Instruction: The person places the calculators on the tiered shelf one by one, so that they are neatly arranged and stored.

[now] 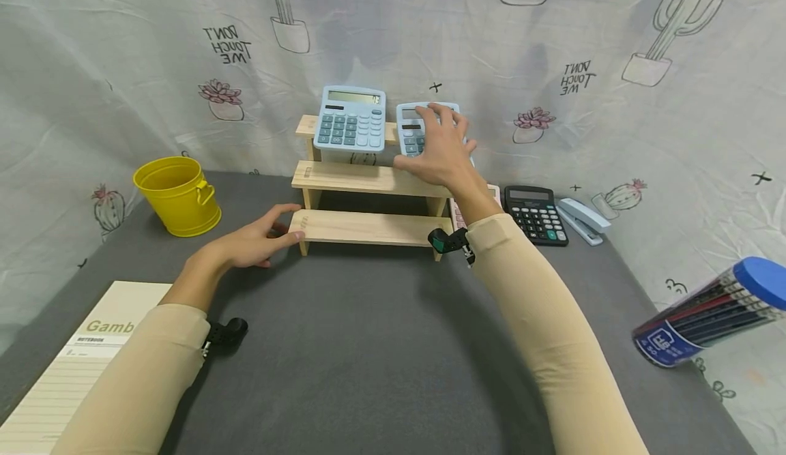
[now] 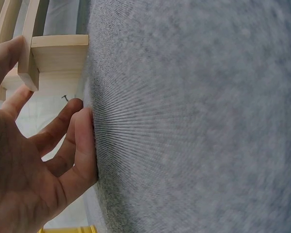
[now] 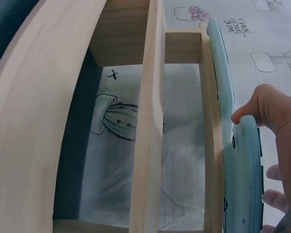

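Observation:
A three-tier wooden rack [image 1: 368, 226] stands against the back sheet. One light blue calculator [image 1: 350, 121] leans on the left of its top tier, its display lit. Beside it, my right hand [image 1: 439, 144] holds a second light blue calculator [image 1: 410, 131], thumb on the left edge and fingers over the face and far side. The right wrist view shows the thumb at this calculator's [image 3: 245, 179] edge, close to the first calculator [image 3: 220, 68]. My left hand [image 1: 252, 240] grips the left end of the lowest tier between thumb and index finger; its other fingers curl near the tabletop.
A yellow bucket [image 1: 178, 199] stands left, behind a notebook [image 1: 86, 353]. Right of the rack are a pink calculator [image 1: 457, 216], partly hidden by my forearm, a black calculator [image 1: 535, 215] and a light blue stapler [image 1: 582, 219]. A pencil tub [image 1: 712, 312] stands far right.

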### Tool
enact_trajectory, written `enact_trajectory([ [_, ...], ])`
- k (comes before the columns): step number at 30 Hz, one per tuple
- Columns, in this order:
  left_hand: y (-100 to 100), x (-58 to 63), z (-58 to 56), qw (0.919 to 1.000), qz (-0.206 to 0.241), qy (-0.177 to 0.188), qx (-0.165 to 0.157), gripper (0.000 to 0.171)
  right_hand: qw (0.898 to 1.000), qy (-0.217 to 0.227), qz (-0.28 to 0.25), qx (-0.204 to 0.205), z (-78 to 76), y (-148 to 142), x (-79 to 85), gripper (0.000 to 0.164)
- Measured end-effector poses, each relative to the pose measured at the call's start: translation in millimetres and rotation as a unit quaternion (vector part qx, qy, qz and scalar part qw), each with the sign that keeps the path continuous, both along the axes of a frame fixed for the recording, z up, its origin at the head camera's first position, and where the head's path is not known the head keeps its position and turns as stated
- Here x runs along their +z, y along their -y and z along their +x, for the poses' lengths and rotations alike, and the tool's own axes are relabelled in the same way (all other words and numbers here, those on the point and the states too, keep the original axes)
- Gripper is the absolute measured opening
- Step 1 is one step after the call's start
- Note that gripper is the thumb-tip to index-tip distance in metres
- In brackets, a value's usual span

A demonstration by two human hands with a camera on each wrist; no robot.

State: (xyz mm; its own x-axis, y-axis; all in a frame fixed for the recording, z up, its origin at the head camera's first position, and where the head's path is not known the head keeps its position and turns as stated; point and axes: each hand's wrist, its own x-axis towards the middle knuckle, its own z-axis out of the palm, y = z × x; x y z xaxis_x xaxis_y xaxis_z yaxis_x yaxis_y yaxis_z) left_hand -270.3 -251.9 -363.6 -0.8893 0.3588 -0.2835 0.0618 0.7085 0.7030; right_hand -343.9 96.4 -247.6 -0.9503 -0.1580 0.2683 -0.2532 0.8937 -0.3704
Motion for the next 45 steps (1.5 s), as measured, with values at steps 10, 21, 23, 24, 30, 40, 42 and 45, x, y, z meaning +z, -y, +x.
enact_trajectory([
  [10, 1.2, 0.8, 1.9, 1.0, -0.002, -0.008, 0.004, 0.085, 1.0, 0.022, -0.014, 0.002, -16.4, 7.6, 8.4, 0.066],
  [21, 0.1, -0.5, 0.6, 1.0, 0.0, -0.001, 0.001, 0.085, 0.994, 0.084, 0.036, 0.059, -19.4, -2.1, 18.1, 0.083],
  [23, 0.4, -0.2, 0.4, 1.0, 0.0, 0.0, 0.001, 0.084, 0.992, 0.092, 0.048, 0.078, -20.6, -5.8, 19.0, 0.091],
  [24, 0.3, 0.0, 0.3, 1.0, -0.001, 0.001, 0.001, 0.084, 0.99, 0.097, 0.053, 0.087, -21.3, -7.7, 19.1, 0.095],
  [30, -0.6, 0.2, 0.7, 1.0, -0.004, 0.005, 0.002, 0.086, 0.985, 0.104, 0.073, 0.115, -24.5, -13.3, 17.1, 0.104],
  [40, -1.0, -0.6, 0.9, 0.9999, -0.007, -0.007, 0.003, 0.085, 0.991, 0.066, 0.05, 0.103, -30.8, -10.1, 10.7, 0.101],
  [42, -0.7, -1.2, 1.4, 1.0, -0.004, -0.004, 0.004, 0.084, 0.991, 0.063, 0.053, 0.103, -32.2, -9.0, 10.2, 0.1],
  [45, 0.0, -1.9, 1.4, 1.0, -0.002, -0.003, 0.003, 0.083, 0.991, 0.061, 0.054, 0.106, -33.9, -7.9, 8.9, 0.099],
])
